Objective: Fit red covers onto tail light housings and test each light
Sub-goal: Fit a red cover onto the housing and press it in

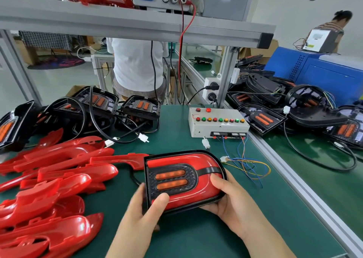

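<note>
Both forearms reach up from the bottom edge. The left hand (146, 204) curls round the near left corner of a tail light housing (184, 179), thumb pressed onto its red cover (198, 191); the right hand (228, 195) grips the right end, thumb on top, fingers beneath. The assembly is held just above the green bench mat (196, 236), with two amber strips showing. To the left lies a heap of loose red covers (53, 181). Farther back sit uncovered black housings (117, 110) with cables, and a white test box (218, 123) with coloured buttons.
</note>
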